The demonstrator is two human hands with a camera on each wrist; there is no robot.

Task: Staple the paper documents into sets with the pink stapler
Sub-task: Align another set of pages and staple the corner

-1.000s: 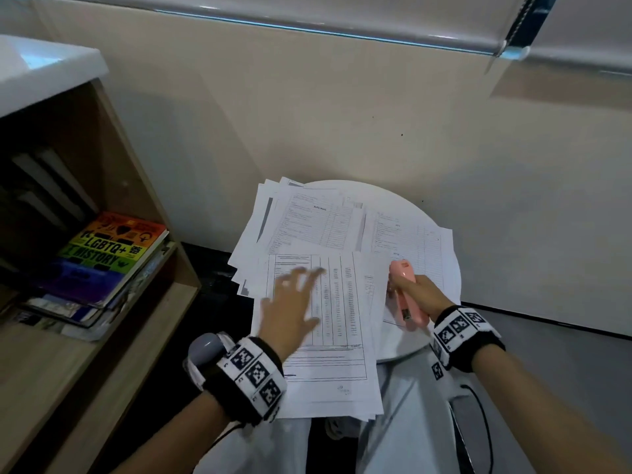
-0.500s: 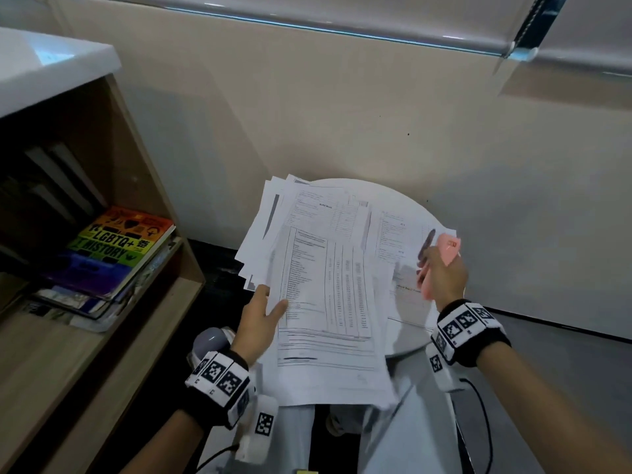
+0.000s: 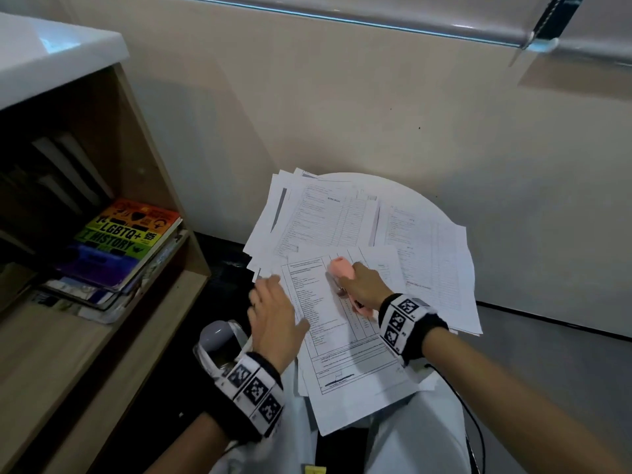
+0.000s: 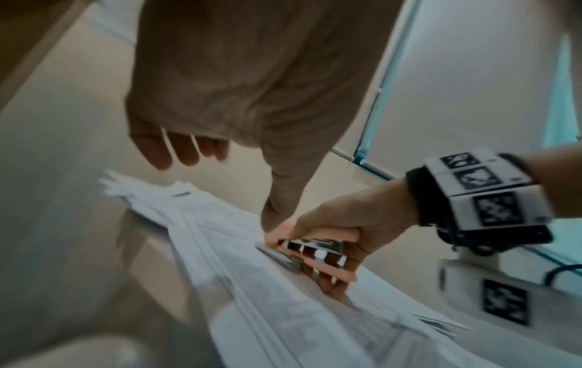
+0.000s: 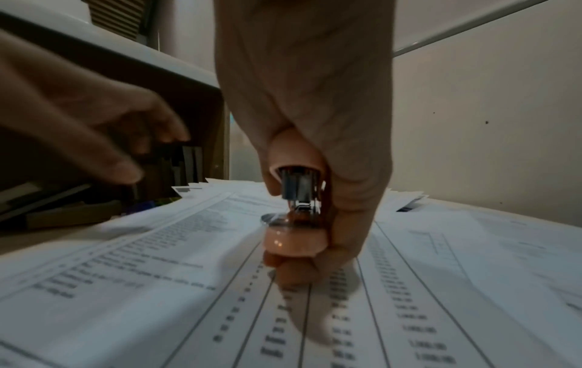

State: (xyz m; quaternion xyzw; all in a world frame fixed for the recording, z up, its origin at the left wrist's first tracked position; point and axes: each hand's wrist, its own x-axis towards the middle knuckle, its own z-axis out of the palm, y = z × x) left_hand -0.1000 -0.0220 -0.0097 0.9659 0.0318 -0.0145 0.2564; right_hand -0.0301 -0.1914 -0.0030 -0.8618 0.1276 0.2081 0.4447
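Observation:
Printed paper documents [image 3: 345,350] lie in loose overlapping stacks on a small round white table [image 3: 403,193]. The front set [image 5: 157,286] hangs over the near edge. My right hand [image 3: 362,285] grips the pink stapler [image 3: 342,268] and holds it down against the upper middle of that front set. The stapler's [image 5: 294,239] metal mouth faces the right wrist camera. In the left wrist view the stapler [image 4: 318,236] sits against the sheets [image 4: 252,286]. My left hand [image 3: 273,309] is over the set's left edge, fingers [image 4: 179,152] relaxed and holding nothing, thumb pointing down at the paper.
A wooden bookshelf [image 3: 164,186] stands close on the left, with a rainbow-covered book [image 3: 123,234] on a pile. A beige wall [image 3: 376,114] runs right behind the table. A black cable [image 3: 475,422] hangs by my right forearm, above my lap in white clothing [image 3: 420,439].
Half a second ago my left hand held the front set lifted; now it lies flat and the hand has let go. My right hand brought the stapler down and left onto it.

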